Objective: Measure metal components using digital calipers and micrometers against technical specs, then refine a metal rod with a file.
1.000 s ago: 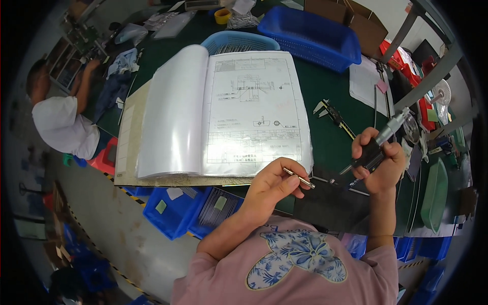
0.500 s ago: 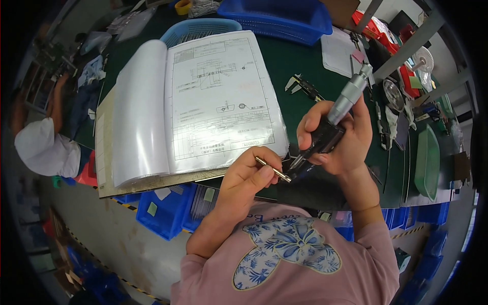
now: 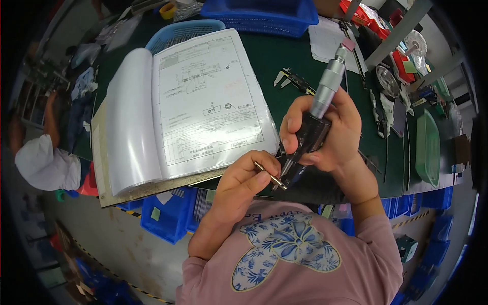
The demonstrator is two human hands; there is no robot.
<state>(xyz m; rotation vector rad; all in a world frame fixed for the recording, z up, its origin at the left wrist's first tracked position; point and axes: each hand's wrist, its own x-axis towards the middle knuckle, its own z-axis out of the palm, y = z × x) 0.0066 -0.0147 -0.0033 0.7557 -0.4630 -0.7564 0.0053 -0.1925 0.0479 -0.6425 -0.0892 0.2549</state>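
Note:
Between the thumb and fingers of my left hand (image 3: 249,178) is a slim metal pin (image 3: 270,176), its lower end pointing right and down. My right hand (image 3: 330,127) wraps round a micrometer (image 3: 314,127) with a black body and silver thimble, held tilted with the thimble end up. The pin's end is close to the micrometer's jaws; whether they touch I cannot tell. Left of my hands lies an open binder (image 3: 132,127) with a technical drawing (image 3: 203,101) in a clear sleeve. Beyond the micrometer a caliper (image 3: 295,81) rests on the green table.
At the back stand a light blue basket (image 3: 185,29) and a larger blue crate (image 3: 259,18). A green tray (image 3: 428,147) and several hand tools lie on the right. Blue bins (image 3: 165,216) sit below the table edge. Another person (image 3: 48,160) works at the far left.
The binder, table and caliper have shifted a little left in view. The micrometer has moved left and stands slightly more upright. Both hands keep their hold.

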